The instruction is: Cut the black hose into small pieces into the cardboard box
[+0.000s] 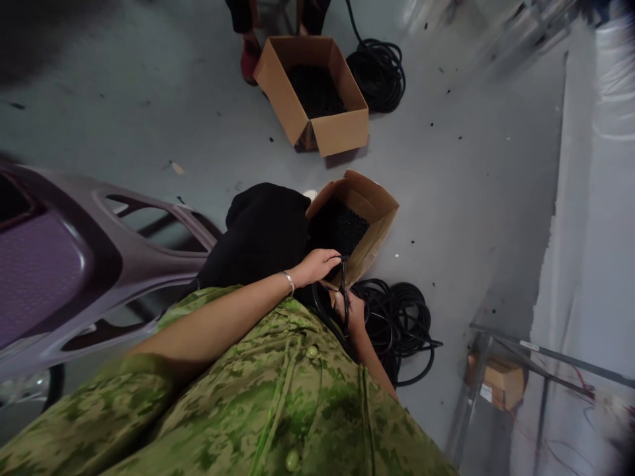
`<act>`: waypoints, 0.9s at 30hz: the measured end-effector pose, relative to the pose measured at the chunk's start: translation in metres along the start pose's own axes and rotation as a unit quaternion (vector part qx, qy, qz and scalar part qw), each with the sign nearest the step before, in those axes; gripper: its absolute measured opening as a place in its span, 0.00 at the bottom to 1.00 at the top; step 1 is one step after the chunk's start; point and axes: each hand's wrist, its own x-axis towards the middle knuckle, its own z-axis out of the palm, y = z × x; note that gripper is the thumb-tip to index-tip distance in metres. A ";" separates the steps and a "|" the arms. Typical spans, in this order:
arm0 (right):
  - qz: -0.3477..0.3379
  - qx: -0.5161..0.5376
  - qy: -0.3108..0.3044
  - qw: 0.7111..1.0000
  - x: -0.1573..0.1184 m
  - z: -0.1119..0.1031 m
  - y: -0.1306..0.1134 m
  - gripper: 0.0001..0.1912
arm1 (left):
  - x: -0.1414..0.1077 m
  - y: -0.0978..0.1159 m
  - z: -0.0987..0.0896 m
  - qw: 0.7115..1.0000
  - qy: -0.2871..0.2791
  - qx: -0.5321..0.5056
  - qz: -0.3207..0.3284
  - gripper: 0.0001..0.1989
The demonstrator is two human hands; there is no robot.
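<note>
In the head view my left hand [317, 266] is closed in a pinch on a small black fitting at the upper end of a black hose [343, 287]. My right hand [354, 314] is wrapped round the same hose, just below and to the right. Both hands are at the near edge of an open cardboard box [378, 198], which leans beside my knee. Inside it lie many small black pieces [342, 228], too small to name. A loose heap of black hose [404, 314] rests on the floor to the right of my right hand.
Another open cardboard box [342, 135] with black pieces stands farther off, beside a coiled black hose [380, 76] and a person's red shoe [249, 61]. A purple-grey plastic chair [124, 218] is at left. At lower right a metal frame [546, 363] stands by a small carton [501, 383].
</note>
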 end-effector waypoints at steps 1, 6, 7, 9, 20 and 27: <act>-0.006 -0.004 0.003 1.000 -0.001 0.000 -0.002 0.25 | 0.000 0.000 0.000 1.000 0.002 0.003 0.000 0.17; -0.023 -0.007 0.017 1.000 -0.002 -0.002 -0.010 0.25 | 0.000 -0.001 -0.001 1.000 0.009 0.016 0.009 0.16; -0.026 -0.008 0.019 0.999 -0.002 -0.001 -0.011 0.25 | 0.000 -0.001 -0.001 1.000 0.010 0.020 0.010 0.16; -0.032 -0.012 0.024 0.999 -0.002 -0.001 -0.012 0.25 | 0.000 -0.001 -0.001 1.000 0.011 0.027 0.009 0.15; 0.009 0.064 -0.024 0.998 0.000 -0.004 -0.004 0.25 | 0.001 0.003 -0.002 0.997 0.040 0.055 -0.021 0.09; 0.009 0.074 -0.044 0.996 0.007 -0.009 -0.009 0.25 | -0.001 0.005 -0.003 0.998 0.031 0.047 -0.019 0.10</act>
